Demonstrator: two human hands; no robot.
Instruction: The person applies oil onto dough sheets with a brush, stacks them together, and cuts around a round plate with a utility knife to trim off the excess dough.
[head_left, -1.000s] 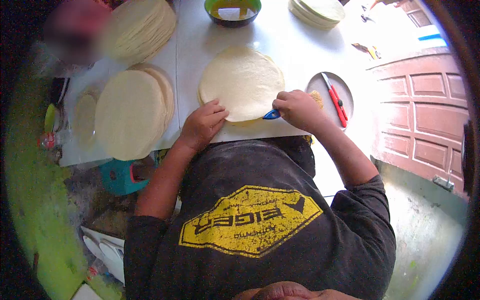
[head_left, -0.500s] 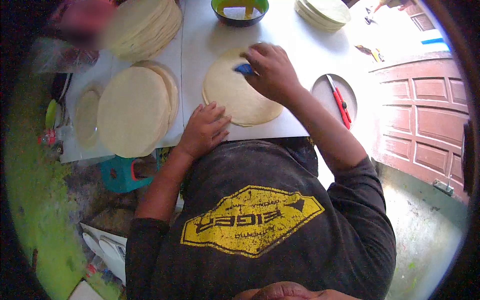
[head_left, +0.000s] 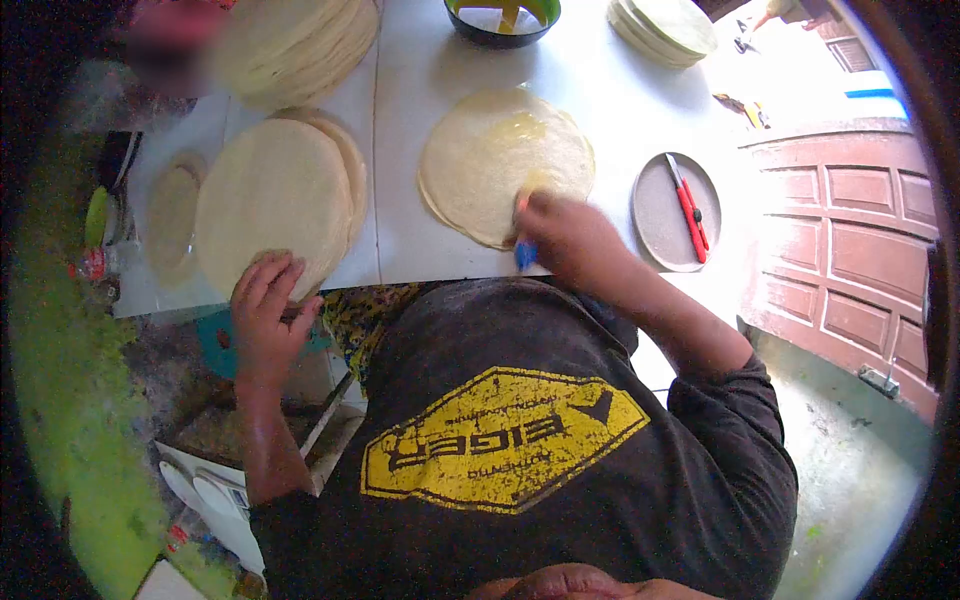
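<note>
A round sheet of dough (head_left: pixel 470 165) lies on the white table in front of me, with a second edge showing just beneath it. Wet, shiny yellow streaks mark its upper surface. Over its lower right edge, my right hand (head_left: pixel 570 232) is closed on a small blue brush (head_left: pixel 526 256); its working end is mostly hidden by the fingers. My left hand (head_left: pixel 268 300) rests its fingertips on the near edge of a dough stack (head_left: pixel 270 200) to the left, fingers stretched and thumb apart. At the back stands a dark bowl (head_left: pixel 500 38) with yellow liquid inside.
Taller dough stacks stand at the back left (head_left: pixel 300 50) and back right (head_left: pixel 665 28). A red-handled cutter knife (head_left: pixel 690 215) lies on a round grey plate (head_left: pixel 660 245) at right. The table's front edge (head_left: pixel 450 278) runs close to my body.
My left hand has moved left from the middle dough sheet to the left stack. The right hand has come down toward me with the blue brush, and yellow wet streaks now show on the dough.
</note>
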